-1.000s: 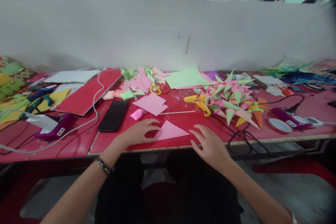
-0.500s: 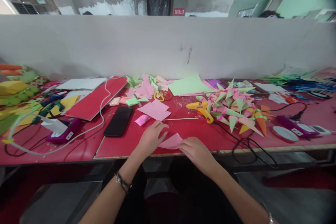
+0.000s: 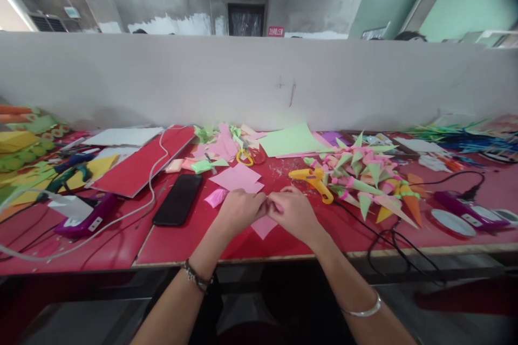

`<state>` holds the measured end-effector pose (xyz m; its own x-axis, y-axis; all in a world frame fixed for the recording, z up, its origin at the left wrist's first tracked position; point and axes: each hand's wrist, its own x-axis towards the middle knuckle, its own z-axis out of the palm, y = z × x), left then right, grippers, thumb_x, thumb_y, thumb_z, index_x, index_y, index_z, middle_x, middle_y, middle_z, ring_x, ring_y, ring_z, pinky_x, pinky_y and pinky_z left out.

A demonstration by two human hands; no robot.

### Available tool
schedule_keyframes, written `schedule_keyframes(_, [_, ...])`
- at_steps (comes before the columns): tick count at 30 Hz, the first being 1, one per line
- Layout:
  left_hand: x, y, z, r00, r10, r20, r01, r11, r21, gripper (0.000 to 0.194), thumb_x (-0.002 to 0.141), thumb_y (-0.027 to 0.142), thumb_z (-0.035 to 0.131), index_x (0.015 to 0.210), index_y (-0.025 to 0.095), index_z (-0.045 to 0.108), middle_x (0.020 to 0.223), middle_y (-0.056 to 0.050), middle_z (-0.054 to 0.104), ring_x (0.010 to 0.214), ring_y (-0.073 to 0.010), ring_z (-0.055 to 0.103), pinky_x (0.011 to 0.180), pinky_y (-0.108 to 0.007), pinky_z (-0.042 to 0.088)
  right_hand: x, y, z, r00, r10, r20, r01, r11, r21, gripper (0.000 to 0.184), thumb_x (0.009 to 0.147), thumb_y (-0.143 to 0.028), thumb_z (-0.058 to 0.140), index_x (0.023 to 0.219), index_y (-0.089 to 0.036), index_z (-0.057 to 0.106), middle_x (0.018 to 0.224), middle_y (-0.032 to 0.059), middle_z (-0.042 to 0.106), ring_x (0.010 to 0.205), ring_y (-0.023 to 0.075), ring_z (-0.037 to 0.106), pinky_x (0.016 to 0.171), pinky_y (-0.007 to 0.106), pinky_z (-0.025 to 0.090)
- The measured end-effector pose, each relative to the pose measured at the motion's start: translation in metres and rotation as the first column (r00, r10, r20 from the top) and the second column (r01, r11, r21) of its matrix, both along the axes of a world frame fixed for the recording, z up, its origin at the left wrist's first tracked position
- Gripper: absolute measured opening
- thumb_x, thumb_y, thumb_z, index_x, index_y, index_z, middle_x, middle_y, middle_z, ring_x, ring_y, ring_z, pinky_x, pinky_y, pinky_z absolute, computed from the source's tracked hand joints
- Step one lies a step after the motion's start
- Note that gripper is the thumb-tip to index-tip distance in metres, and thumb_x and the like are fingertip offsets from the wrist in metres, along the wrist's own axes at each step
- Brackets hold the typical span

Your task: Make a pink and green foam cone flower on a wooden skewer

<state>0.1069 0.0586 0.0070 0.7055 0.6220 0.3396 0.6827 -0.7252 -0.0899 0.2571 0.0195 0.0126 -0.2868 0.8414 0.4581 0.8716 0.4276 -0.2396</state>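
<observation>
A square of pink paper (image 3: 264,228) hangs point down between my two hands, just above the front of the red table (image 3: 238,245). My left hand (image 3: 244,210) is closed on its upper left part, with the fingertips curled over the edge. My right hand (image 3: 294,213) pinches the upper right part, its thumb and fingers meeting those of the left. The hands hide the paper's upper edge. Just beyond the left hand lie a small bright pink packet (image 3: 216,198) and flat pink paper sheets (image 3: 239,177).
A black phone (image 3: 178,200) lies left of my hands. To the right are a yellow glue gun (image 3: 313,179) with its cord and a heap of pink and green paper cones (image 3: 362,167). Yellow-handled scissors (image 3: 245,157) and green sheets (image 3: 289,139) lie farther back, before a white partition (image 3: 182,81).
My hands have come together and lifted the pink paper; its point now faces down, where it lay flat on the table before. The view has tilted up slightly.
</observation>
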Motion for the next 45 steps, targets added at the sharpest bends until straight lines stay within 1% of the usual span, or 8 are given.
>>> schedule_keyframes(12, [-0.028,0.005,0.004,0.989,0.115,0.093,-0.108,0.991,-0.074,0.019,0.076,0.019,0.042,0.066,0.017,0.058,0.051,-0.002,0.056,0.049,-0.0133,0.049,0.048,-0.023,0.024,0.035,0.0,-0.008,0.917,-0.197,-0.346,0.231,0.971,0.058,0.014,0.075,-0.018,0.043,0.062,-0.019,0.049,0.055,-0.0013,0.05,0.054,0.0122,0.046,0.056,0.023,0.033])
schedule_keyframes(18, [-0.02,-0.004,0.0,0.997,-0.001,0.073,0.005,0.999,-0.05,0.02,0.078,0.019,0.04,0.07,0.017,0.058,0.051,0.0,0.057,0.049,-0.0132,0.051,0.049,-0.024,0.024,0.014,-0.007,-0.003,0.908,0.098,-0.407,-0.213,0.946,-0.246,0.021,0.083,-0.031,0.044,0.069,-0.019,0.053,0.065,-0.001,0.057,0.061,0.0119,0.052,0.057,0.021,0.036])
schedule_keyframes(24, [-0.041,0.008,0.002,0.989,0.106,0.104,-0.095,0.99,-0.1,0.018,0.076,0.021,0.042,0.069,0.017,0.057,0.055,-0.001,0.057,0.052,-0.0126,0.051,0.05,-0.023,0.026,0.023,-0.012,-0.002,0.891,0.05,-0.452,-0.19,0.944,-0.269,0.025,0.084,-0.029,0.043,0.062,-0.018,0.047,0.056,-0.0033,0.049,0.054,0.0096,0.046,0.052,0.021,0.032])
schedule_keyframes(29, [-0.058,0.018,0.003,0.902,0.311,0.3,-0.242,0.938,-0.246,0.018,0.08,0.023,0.039,0.073,0.016,0.054,0.054,0.001,0.051,0.049,-0.0105,0.044,0.05,-0.022,0.025,0.028,-0.008,-0.006,0.708,-0.073,-0.702,-0.147,0.958,-0.247,0.025,0.083,-0.032,0.045,0.062,-0.019,0.046,0.048,-0.0059,0.042,0.046,0.0082,0.041,0.047,0.02,0.031])
schedule_keyframes(33, [-0.045,0.01,0.001,0.656,0.29,0.696,0.136,0.863,-0.487,0.019,0.085,0.031,0.034,0.087,0.017,0.046,0.055,0.005,0.044,0.047,-0.0093,0.042,0.051,-0.022,0.032,0.018,-0.006,-0.014,0.43,-0.152,-0.89,-0.179,0.952,-0.249,0.024,0.081,-0.038,0.048,0.066,-0.019,0.048,0.047,-0.0066,0.043,0.043,0.0076,0.04,0.043,0.019,0.03])
schedule_keyframes(38, [-0.021,-0.013,0.001,0.576,0.234,0.783,0.615,0.508,-0.603,0.023,0.085,0.037,0.036,0.084,0.016,0.046,0.062,0.002,0.05,0.054,-0.0094,0.048,0.061,-0.025,0.04,0.004,-0.007,-0.021,0.292,-0.179,-0.94,-0.352,0.893,-0.28,0.022,0.081,-0.037,0.048,0.068,-0.019,0.05,0.05,-0.0062,0.045,0.045,0.0068,0.039,0.044,0.018,0.03])
schedule_keyframes(42, [-0.014,-0.022,0.001,0.611,0.265,0.746,0.564,0.516,-0.645,0.019,0.084,0.031,0.038,0.072,0.017,0.045,0.057,0.003,0.048,0.052,-0.0084,0.046,0.057,-0.022,0.038,0.003,-0.008,-0.023,0.377,-0.176,-0.909,-0.354,0.88,-0.317,0.025,0.084,-0.038,0.043,0.069,-0.019,0.05,0.051,-0.0057,0.044,0.047,0.008,0.041,0.048,0.02,0.035])
schedule_keyframes(45, [-0.013,-0.022,-0.001,0.733,0.298,0.612,0.278,0.69,-0.669,0.025,0.083,0.025,0.033,0.062,0.017,0.043,0.054,0.002,0.047,0.051,-0.0098,0.046,0.053,-0.022,0.033,0.001,-0.012,-0.022,0.577,-0.099,-0.81,-0.186,0.95,-0.249,0.024,0.081,-0.039,0.046,0.093,-0.019,0.053,0.079,0.0017,0.056,0.075,0.0142,0.054,0.07,0.027,0.044])
